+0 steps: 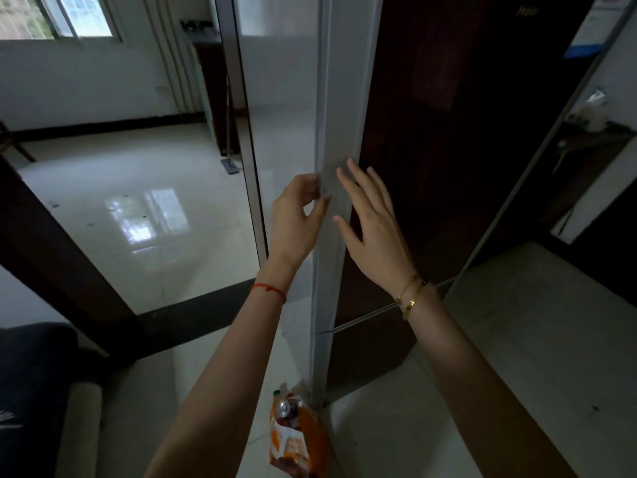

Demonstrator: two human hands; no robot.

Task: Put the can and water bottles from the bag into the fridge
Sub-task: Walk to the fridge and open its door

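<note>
A tall fridge with a dark glossy front door point(448, 139) and a pale grey side edge point(339, 108) stands before me, its door closed. My left hand point(296, 219) curls its fingertips round the door's left edge at about chest height. My right hand point(370, 222) is spread with straight fingers, held against or just over the dark door beside that edge. On the floor at the fridge's foot stands an orange-and-white bag point(296, 439), open at the top, with bottle tops point(283, 407) showing inside. The can is hidden.
A glass sliding door point(251, 160) with a metal frame stands just left of the fridge. Beyond it lies a shiny tiled floor point(138, 208) with a mop. A dark wooden frame point(51, 250) and dark furniture point(31, 374) are at the left. A mirror point(593, 157) is at the right.
</note>
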